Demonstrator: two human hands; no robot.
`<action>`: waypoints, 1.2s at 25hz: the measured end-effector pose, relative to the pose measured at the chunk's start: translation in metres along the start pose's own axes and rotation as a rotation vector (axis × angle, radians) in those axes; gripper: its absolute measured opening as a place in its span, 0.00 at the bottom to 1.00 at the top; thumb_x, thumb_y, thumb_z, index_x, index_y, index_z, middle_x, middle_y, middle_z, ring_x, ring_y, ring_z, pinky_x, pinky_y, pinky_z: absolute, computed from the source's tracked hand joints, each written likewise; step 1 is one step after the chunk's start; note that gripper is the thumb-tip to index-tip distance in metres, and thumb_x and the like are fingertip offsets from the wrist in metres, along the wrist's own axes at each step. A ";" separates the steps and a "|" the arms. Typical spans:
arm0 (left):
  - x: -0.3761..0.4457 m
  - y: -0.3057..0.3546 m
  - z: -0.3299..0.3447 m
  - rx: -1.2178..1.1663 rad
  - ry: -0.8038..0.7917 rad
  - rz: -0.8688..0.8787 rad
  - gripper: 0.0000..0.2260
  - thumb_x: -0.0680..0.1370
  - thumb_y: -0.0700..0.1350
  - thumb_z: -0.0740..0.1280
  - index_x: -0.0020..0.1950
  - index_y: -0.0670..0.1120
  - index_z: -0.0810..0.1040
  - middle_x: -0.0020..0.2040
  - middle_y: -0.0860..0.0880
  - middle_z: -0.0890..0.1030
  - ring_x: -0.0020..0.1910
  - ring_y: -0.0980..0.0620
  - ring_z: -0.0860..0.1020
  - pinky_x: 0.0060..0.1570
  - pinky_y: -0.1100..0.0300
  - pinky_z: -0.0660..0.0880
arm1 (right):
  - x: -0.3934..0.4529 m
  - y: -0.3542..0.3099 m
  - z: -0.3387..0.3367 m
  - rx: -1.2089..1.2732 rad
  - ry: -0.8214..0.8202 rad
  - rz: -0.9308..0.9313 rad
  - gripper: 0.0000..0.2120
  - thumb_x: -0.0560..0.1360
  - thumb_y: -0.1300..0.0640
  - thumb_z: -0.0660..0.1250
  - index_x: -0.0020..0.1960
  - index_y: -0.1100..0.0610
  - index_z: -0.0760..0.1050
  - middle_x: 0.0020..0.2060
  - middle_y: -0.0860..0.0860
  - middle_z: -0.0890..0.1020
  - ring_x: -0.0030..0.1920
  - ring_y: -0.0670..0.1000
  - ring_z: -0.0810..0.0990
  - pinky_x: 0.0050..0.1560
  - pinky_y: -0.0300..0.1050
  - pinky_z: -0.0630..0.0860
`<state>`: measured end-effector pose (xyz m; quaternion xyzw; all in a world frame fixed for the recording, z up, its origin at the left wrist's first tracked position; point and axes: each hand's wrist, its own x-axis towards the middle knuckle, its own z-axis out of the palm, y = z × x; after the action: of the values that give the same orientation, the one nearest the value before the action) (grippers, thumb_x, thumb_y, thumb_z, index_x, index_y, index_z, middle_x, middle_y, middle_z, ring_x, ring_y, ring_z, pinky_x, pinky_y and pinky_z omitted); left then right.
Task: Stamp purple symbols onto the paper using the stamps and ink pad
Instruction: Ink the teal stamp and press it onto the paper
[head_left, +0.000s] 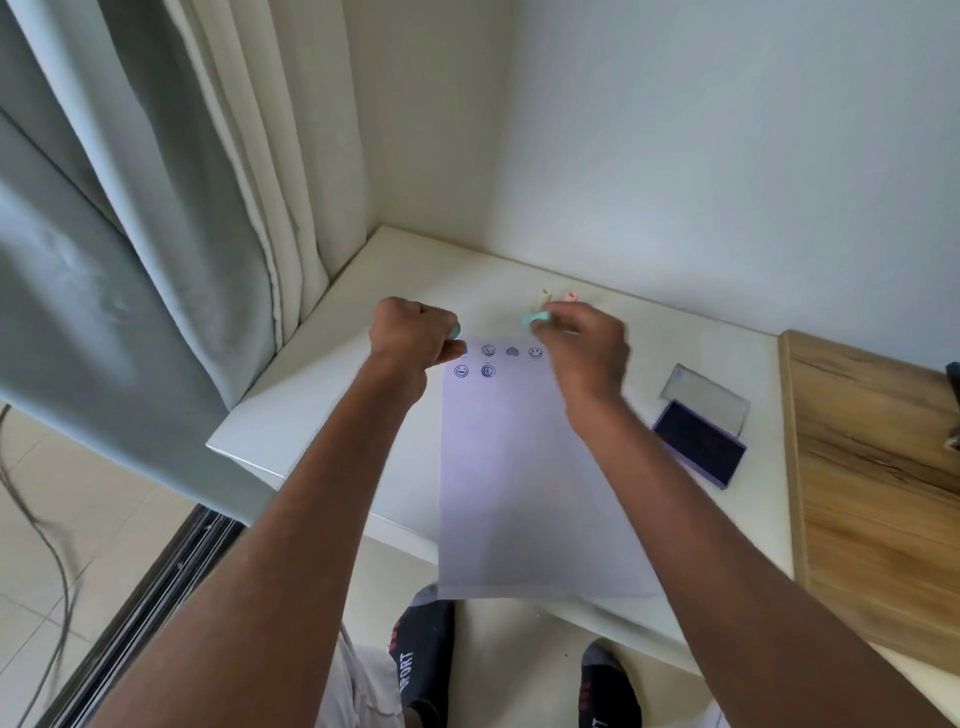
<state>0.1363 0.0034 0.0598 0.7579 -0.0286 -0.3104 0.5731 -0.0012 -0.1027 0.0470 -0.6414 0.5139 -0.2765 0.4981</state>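
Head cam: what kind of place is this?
Probably a room in a home, at a white table pushed into a corner. Clues: grey curtains beside it, tiled floor, and the person's slippers.

"SPORT" on left sock (422, 660); purple symbols on paper (519, 467), possibly smiley faces, blurred.

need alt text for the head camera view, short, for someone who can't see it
Seen from above, a person's left hand and right hand each hold a small teal stamp over the top of a white paper that shows at least six purple symbols. An open purple ink pad lies to the right on the white table.
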 end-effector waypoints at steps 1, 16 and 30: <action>-0.002 0.002 0.004 -0.048 -0.021 -0.006 0.03 0.77 0.30 0.67 0.47 0.32 0.81 0.46 0.37 0.83 0.38 0.40 0.87 0.46 0.52 0.87 | -0.001 -0.001 -0.017 0.261 0.022 0.139 0.09 0.71 0.57 0.78 0.51 0.52 0.88 0.42 0.49 0.87 0.35 0.49 0.81 0.36 0.40 0.72; -0.067 -0.014 0.120 -0.126 -0.570 -0.322 0.13 0.85 0.38 0.60 0.59 0.35 0.82 0.41 0.43 0.79 0.33 0.51 0.75 0.27 0.64 0.75 | -0.028 0.033 -0.134 0.545 -0.023 0.388 0.09 0.72 0.61 0.78 0.52 0.53 0.88 0.44 0.55 0.87 0.31 0.47 0.79 0.32 0.40 0.73; -0.070 -0.029 0.141 -0.423 -0.546 -0.381 0.12 0.83 0.33 0.65 0.64 0.35 0.82 0.56 0.37 0.85 0.50 0.42 0.85 0.47 0.55 0.86 | -0.011 0.031 -0.137 0.434 0.048 0.276 0.09 0.75 0.61 0.77 0.53 0.51 0.88 0.45 0.49 0.89 0.36 0.47 0.82 0.30 0.37 0.75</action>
<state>-0.0006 -0.0789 0.0435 0.5043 0.0259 -0.6003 0.6202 -0.1357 -0.1404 0.0678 -0.4365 0.5369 -0.3249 0.6447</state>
